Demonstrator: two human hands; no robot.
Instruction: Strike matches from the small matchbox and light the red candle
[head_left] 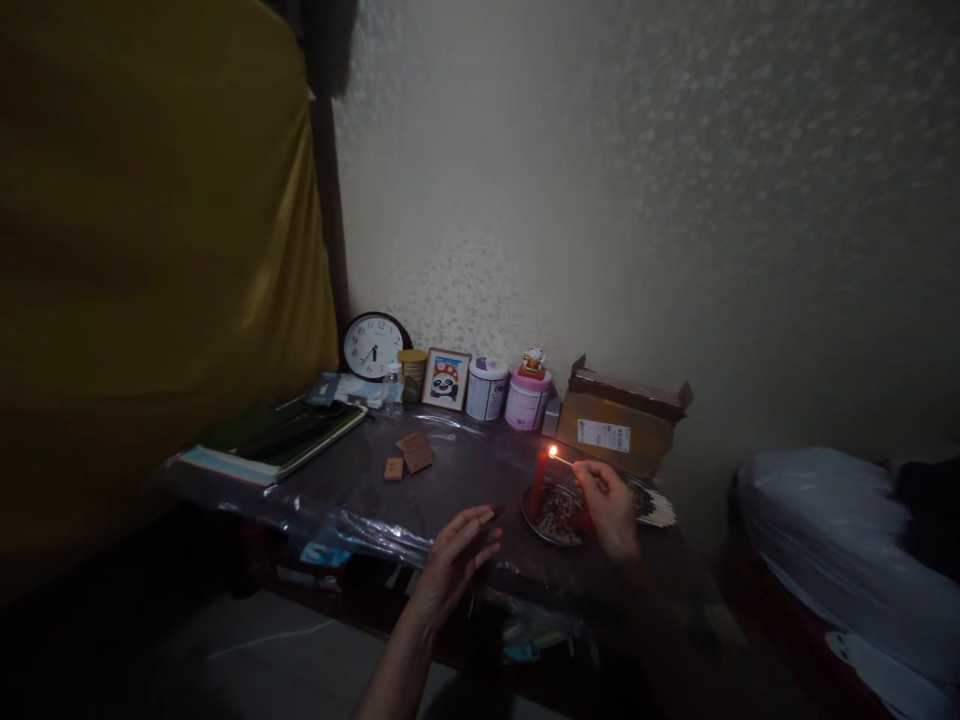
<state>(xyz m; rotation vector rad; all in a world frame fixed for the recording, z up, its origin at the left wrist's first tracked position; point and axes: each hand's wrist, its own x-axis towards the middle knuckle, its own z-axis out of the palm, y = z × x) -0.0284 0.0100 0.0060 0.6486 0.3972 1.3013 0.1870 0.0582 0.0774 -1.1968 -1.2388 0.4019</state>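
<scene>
My right hand (609, 508) pinches a burning match (564, 459) between thumb and fingers. Its flame is right beside the top of a red candle (538, 485); whether the wick burns I cannot tell. The candle stands upright at the left side of a round metal dish (553, 540), which holds small dark bits. Left of the dish, my left hand (454, 558) is loosely curled above the table's front part, with a small brown matchbox (487, 516) at its fingertips, mostly hidden. Several small brown boxes (417, 455) lie farther back on the table.
A cardboard box (637, 425) stands behind my right hand. Along the wall are a clock (375, 347), a framed panda picture (447, 380) and two tins (487, 390), one topped by a figurine (533, 363). Books (285, 440) lie left on the plastic-covered table (465, 470).
</scene>
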